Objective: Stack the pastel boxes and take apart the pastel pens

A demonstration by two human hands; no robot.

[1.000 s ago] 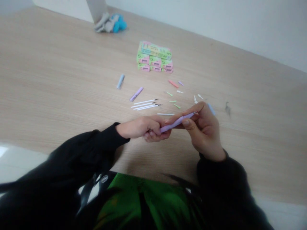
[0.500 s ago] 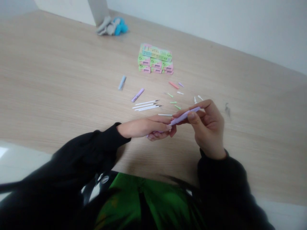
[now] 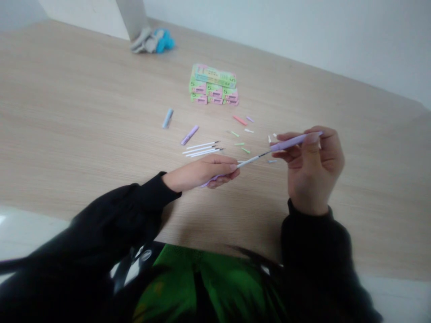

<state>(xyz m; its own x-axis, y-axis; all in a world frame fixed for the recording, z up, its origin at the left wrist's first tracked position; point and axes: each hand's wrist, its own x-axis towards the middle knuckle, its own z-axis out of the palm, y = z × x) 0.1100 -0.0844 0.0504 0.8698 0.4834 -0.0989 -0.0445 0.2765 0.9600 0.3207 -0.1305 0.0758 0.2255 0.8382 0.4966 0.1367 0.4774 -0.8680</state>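
My left hand (image 3: 213, 169) is closed on a white pen refill (image 3: 248, 161), whose dark tip points right. A purple pen part (image 3: 208, 182) sticks out below the same hand's fingers; the rest of it is covered. In my right hand (image 3: 314, 172) a purple pen barrel (image 3: 291, 142) is pinched between thumb and fingers, slanting up to the right. Its left end meets the refill's tip; whether the tip sits inside, I cannot tell. Several white refills (image 3: 203, 151) with dark tips lie beyond my left hand, near a purple pen cap (image 3: 190, 135).
Small green pieces (image 3: 239, 144), a red piece (image 3: 240, 120) and white pieces (image 3: 249, 131) are scattered mid-table. A blue pen cap (image 3: 167, 118) lies left. Stacked green-pink boxes (image 3: 214, 87) stand behind, with grey and blue cloth (image 3: 153, 41) further back.
My right hand has moved right and slightly up with the purple barrel, away from my left hand. The white refill now shows between the two hands.
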